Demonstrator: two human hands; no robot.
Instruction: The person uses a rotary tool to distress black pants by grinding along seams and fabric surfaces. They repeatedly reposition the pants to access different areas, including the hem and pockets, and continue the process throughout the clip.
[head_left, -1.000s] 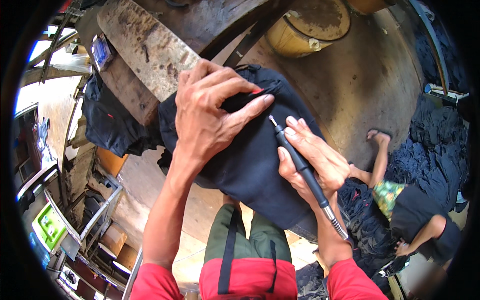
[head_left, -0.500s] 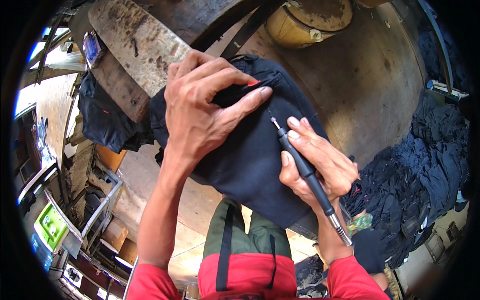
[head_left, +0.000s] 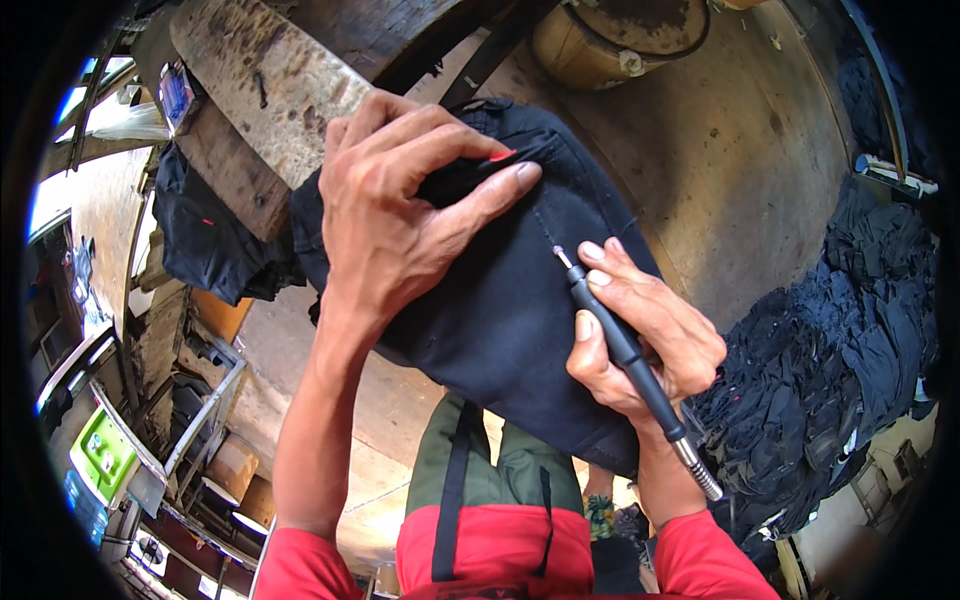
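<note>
A black garment (head_left: pixel 480 320) of thick cloth lies draped over the end of a worn board, above my lap. My left hand (head_left: pixel 385 195) is closed on it near the top, index finger and thumb bent round a fold beside a small red tab (head_left: pixel 503 156). In my right hand (head_left: pixel 675 325) is a black pen-shaped rotary tool handpiece (head_left: pixel 628 350), held like a pencil. Its thin metal tip is at the cloth, at the end of a faint line of marks. A metal spring sleeve sticks out at its rear, below my palm.
The stained wooden board (head_left: pixel 270 85) comes in from the upper left. Another black garment (head_left: pixel 215 240) hangs beside it. A round yellowish drum (head_left: pixel 600 50) stands at the far side. Dark clothes are heaped in a large pile (head_left: pixel 820 350) at right. A green tray (head_left: pixel 103 455) sits lower left.
My right hand and the handpiece have moved slightly right and toward me, and the marked line on the cloth shows longer. My left hand has shifted a little left with the garment.
</note>
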